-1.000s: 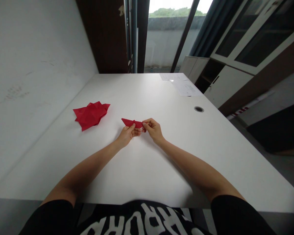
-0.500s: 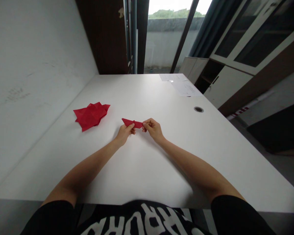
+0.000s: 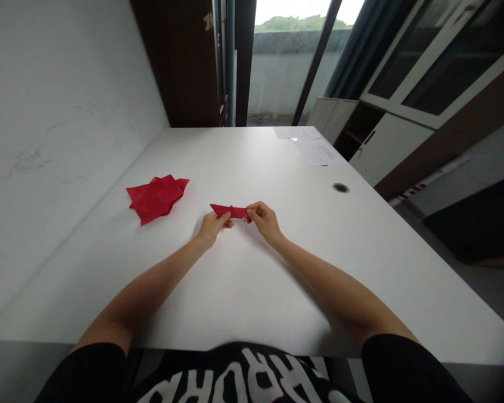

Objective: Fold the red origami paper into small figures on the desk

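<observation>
A small folded piece of red paper, long and narrow with a pointed left end, is held just above the desk between both hands. My left hand pinches it from below near its middle, thumb on the front face. At its right end, my right hand grips the tip between thumb and fingers. The fingers behind the paper are partly hidden. To the left, a pile of red paper sheets with jagged, pointed edges lies flat on the desk.
The white desk meets a wall on the left. Printed sheets lie at its far right corner, and a round cable hole sits near the right edge. Cabinets stand beyond on the right.
Both hands and the folded red paper have shifted very slightly to the right. The grip looks the same, and the pile of red paper has stayed put.
</observation>
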`<action>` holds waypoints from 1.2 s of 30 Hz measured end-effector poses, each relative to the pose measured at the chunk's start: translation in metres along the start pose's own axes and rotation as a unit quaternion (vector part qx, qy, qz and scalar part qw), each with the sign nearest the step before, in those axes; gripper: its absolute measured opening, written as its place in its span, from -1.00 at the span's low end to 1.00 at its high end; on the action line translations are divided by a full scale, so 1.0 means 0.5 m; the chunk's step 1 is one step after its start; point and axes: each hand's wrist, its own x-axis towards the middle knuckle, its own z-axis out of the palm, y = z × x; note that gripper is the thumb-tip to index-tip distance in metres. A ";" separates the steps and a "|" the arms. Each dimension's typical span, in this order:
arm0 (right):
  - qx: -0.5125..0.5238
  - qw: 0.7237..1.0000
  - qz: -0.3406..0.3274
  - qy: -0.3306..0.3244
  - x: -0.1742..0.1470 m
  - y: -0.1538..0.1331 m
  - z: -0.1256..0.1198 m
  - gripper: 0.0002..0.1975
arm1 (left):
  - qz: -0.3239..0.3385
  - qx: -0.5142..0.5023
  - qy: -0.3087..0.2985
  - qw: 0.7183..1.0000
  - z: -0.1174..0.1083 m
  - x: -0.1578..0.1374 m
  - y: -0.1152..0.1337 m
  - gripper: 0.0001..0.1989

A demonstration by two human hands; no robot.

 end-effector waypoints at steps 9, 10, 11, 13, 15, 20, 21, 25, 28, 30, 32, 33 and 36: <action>0.000 1.000 -0.002 -0.004 0.002 0.005 0.001 -0.61 | -0.030 -0.042 0.001 0.999 -0.004 0.004 -0.011 -0.50; 0.004 1.000 -0.001 -0.008 0.002 0.004 0.002 -0.61 | -0.033 -0.046 0.003 0.998 -0.004 0.004 -0.011 -0.51; 0.006 1.000 0.001 -0.009 0.001 0.003 0.003 -0.61 | -0.036 -0.049 0.004 0.998 -0.004 0.004 -0.011 -0.52; 0.011 1.000 0.009 -0.008 0.001 0.004 0.003 -0.61 | -0.041 -0.054 0.001 0.998 -0.003 0.003 -0.009 -0.54; 0.013 1.000 0.013 -0.005 0.002 0.005 0.002 -0.62 | -0.046 -0.061 -0.007 0.997 -0.003 0.002 -0.007 -0.54; 0.002 1.000 0.005 -0.009 0.002 0.008 -0.003 -0.65 | -0.047 -0.044 -0.006 0.998 -0.010 0.005 -0.005 -0.48; -0.001 1.000 0.006 -0.008 0.002 0.008 -0.003 -0.65 | -0.037 -0.034 -0.002 0.999 -0.012 0.006 -0.005 -0.48; 0.000 1.000 0.008 -0.006 -0.001 0.005 0.000 -0.65 | 0.019 0.026 0.021 0.999 -0.013 0.005 -0.001 -0.46; 0.001 1.000 0.008 -0.003 -0.002 0.004 0.003 -0.66 | 0.053 0.076 0.041 0.995 -0.009 0.002 0.004 -0.40; 0.002 1.000 0.008 -0.002 -0.002 0.004 0.004 -0.66 | 0.065 0.100 0.052 0.991 -0.007 0.000 0.007 -0.36; 0.003 1.000 0.005 -0.002 -0.001 0.005 0.004 -0.66 | 0.068 0.119 0.057 0.989 -0.006 -0.001 0.008 -0.32; 0.004 1.000 0.003 -0.003 -0.001 0.006 0.004 -0.66 | 0.067 0.126 0.057 0.988 -0.006 -0.002 0.009 -0.30; 0.012 1.000 -0.001 -0.007 0.000 0.007 0.003 -0.68 | 0.066 0.140 0.054 0.987 -0.009 -0.003 0.009 -0.27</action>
